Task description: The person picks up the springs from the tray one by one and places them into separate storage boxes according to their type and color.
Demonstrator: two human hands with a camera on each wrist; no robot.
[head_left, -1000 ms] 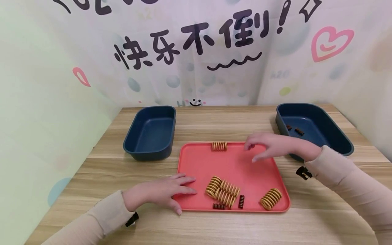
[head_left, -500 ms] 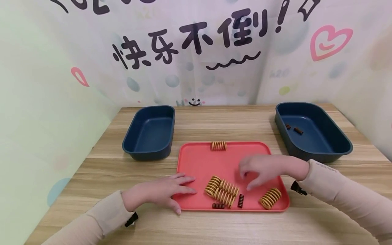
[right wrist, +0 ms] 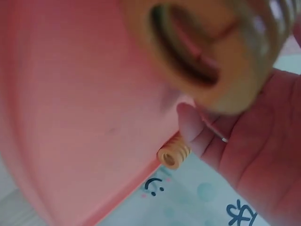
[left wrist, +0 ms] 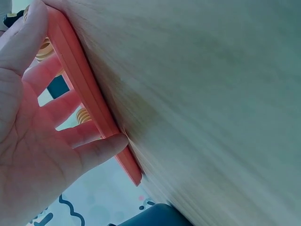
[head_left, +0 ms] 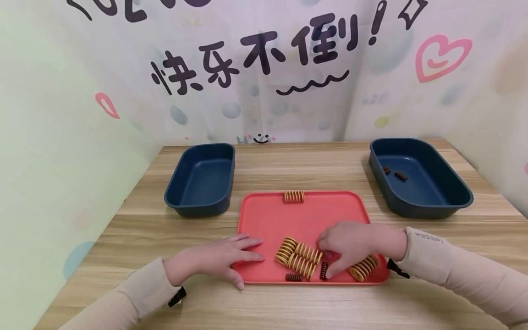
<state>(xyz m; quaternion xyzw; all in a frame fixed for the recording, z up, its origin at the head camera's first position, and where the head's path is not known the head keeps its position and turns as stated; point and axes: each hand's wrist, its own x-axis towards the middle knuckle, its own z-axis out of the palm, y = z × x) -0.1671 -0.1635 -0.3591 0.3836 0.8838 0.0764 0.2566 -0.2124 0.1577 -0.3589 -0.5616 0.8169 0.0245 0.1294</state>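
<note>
Springs (head_left: 302, 266) on tray (head_left: 268, 213), dark springs (head_left: 401, 176) in bin (head_left: 426, 188)

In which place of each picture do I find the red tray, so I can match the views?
Head: red tray at lower centre.
Left wrist: red tray, its edge slanting from upper left to lower centre.
Right wrist: red tray across much of the left half.
Shared landmark: gold coil springs.

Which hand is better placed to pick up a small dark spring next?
Probably the right hand: its thumb is at one small dark spring, and the blue bin holding dark springs stands on the right. The left hand rests at the tray's left edge.
</note>
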